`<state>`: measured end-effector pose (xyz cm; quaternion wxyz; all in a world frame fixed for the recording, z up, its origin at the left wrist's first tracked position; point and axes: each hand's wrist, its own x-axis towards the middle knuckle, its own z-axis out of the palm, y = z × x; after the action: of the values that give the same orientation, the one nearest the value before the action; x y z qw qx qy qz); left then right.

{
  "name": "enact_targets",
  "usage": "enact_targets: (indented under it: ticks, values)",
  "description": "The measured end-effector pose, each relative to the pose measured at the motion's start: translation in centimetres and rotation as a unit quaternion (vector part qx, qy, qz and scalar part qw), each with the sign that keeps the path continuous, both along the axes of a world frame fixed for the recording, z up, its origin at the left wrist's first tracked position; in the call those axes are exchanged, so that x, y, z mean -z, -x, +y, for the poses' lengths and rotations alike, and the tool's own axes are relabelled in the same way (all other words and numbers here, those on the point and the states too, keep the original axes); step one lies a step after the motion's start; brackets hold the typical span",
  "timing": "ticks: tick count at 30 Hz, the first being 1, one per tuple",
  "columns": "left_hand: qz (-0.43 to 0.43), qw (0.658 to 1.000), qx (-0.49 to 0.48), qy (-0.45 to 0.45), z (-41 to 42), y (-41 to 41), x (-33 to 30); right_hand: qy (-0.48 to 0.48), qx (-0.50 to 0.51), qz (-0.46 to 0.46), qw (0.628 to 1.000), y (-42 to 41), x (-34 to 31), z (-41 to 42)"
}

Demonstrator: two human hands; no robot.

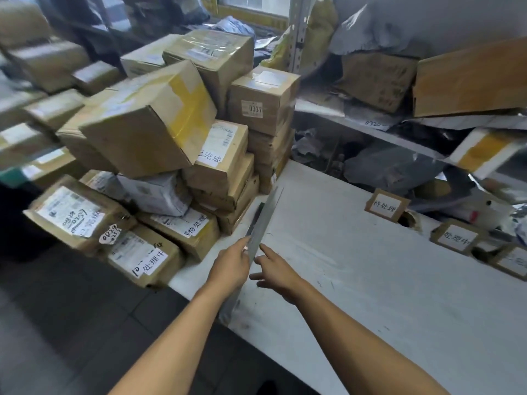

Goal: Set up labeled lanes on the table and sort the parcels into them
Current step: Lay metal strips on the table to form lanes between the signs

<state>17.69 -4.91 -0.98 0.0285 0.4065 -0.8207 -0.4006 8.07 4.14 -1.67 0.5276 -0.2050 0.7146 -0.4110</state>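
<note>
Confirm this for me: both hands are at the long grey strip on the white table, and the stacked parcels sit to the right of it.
Not quite. The head view shows both hands, left hand and right hand, at the grey strip on the white table, but the stacked parcels sit to its left.

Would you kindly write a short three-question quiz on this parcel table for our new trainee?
1. True or false: the left hand grips the long metal strip.
2. Which number is printed on the box atop the right-hand stack? A 0337, B 0829, C 1204
3. Fill in: the lane label cards stand along the table's ____ edge.

Key: 1 true; 2 A; 3 far
</note>
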Motion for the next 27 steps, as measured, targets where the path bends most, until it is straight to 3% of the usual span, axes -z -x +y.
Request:
enact_targets:
  ticks: [9, 12, 14, 17, 19, 22, 27]
  values:
    - [0.091, 0.991, 0.017, 0.094, 0.7, 3.7, -9.9, -0.031, -0.031, 0.055, 0.998, 1.8, -1.0, 0.0]
    - [0.109, 0.986, 0.033, 0.121, 2.1, 5.3, -12.9, -0.041, 0.016, 0.053, 0.998, 3.8, -2.7, 0.5]
    - [0.113, 0.984, 0.045, 0.13, 3.5, 6.6, -14.1, 0.0, 0.107, 0.103, 0.989, 5.5, -4.3, 0.9]
    - [0.108, 0.982, 0.058, 0.146, 6.1, 8.8, -14.2, 0.083, 0.312, 0.169, 0.931, 9.3, -7.3, 3.2]
    - [0.101, 0.983, 0.08, 0.133, 8.3, 10.4, -13.6, 0.115, 0.376, 0.199, 0.898, 12.2, -9.0, 5.8]
    - [0.091, 0.983, 0.125, 0.095, 12.1, 12.8, -11.9, 0.132, 0.38, 0.143, 0.904, 16.0, -9.9, 10.3]
    - [0.068, 0.979, 0.188, 0.031, 19.6, 16.1, -8.1, 0.079, 0.368, 0.091, 0.922, 19.4, -8.0, 17.0]
